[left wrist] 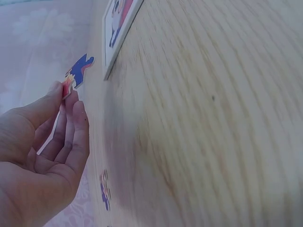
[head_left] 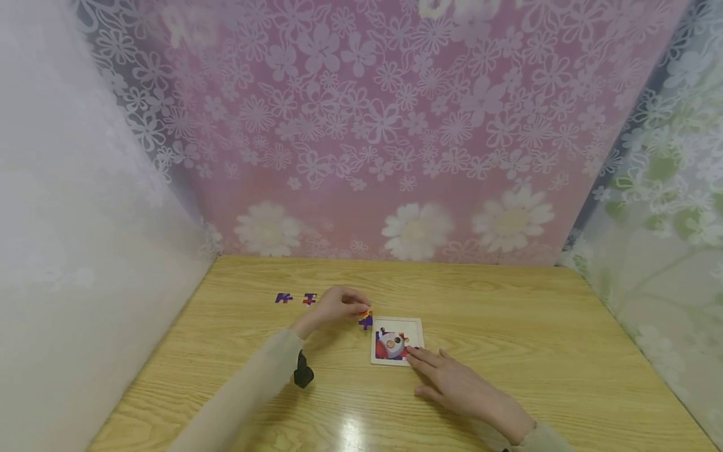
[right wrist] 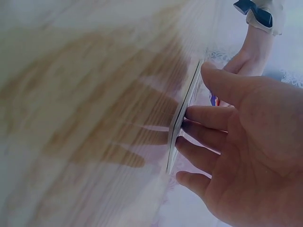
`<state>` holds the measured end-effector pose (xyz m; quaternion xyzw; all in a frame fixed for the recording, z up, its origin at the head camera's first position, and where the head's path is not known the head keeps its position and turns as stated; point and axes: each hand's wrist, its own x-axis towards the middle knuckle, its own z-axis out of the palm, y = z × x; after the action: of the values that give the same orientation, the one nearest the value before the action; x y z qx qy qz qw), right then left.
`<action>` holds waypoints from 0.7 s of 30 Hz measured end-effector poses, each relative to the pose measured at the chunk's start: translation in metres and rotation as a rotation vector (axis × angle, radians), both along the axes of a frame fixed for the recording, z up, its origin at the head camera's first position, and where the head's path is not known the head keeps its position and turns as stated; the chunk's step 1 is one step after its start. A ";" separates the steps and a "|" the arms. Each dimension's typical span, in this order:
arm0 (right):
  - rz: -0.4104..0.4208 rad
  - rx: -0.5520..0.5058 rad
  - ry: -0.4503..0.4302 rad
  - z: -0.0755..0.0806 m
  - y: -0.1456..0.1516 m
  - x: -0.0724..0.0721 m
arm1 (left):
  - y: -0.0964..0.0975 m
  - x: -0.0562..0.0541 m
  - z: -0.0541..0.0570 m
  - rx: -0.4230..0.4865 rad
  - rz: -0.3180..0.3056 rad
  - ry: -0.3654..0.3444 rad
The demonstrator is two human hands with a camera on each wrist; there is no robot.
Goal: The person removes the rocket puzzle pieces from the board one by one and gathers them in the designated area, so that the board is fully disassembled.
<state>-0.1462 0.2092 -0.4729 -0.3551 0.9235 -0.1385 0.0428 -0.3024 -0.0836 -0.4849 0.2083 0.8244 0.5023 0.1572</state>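
Between thumb and fingertips my left hand [head_left: 337,304] pinches a purple, red and yellow jigsaw piece [left wrist: 78,72]. The held piece hangs just above the upper left corner of a square puzzle frame [head_left: 397,362] with a pale border. Inside that frame, the lower part is filled with pieces showing a round white figure [head_left: 391,343] on red and purple; its upper and right areas show bare white backing. My right hand [head_left: 454,384] lies with straight fingers on the frame's lower right corner. In the right wrist view, its fingertips rest at the frame's edge.
Two loose purple jigsaw pieces lie on the wooden table [head_left: 508,326] behind and left of my left hand: one piece [head_left: 283,298] farther left, another piece [head_left: 309,299] nearer the hand. Flower-patterned curtains [head_left: 390,125] enclose the table at the back and both sides.
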 end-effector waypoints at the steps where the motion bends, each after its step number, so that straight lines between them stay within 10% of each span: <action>1: 0.001 0.001 0.002 0.000 0.000 0.000 | -0.003 -0.001 -0.001 -0.003 0.007 0.003; 21: 0.001 -0.019 -0.012 0.000 0.001 0.001 | -0.054 0.003 -0.003 -0.006 0.080 -0.025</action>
<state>-0.1452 0.2097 -0.4724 -0.3552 0.9217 -0.1495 0.0452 -0.2994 -0.1376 -0.4883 0.1685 0.8316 0.5081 0.1479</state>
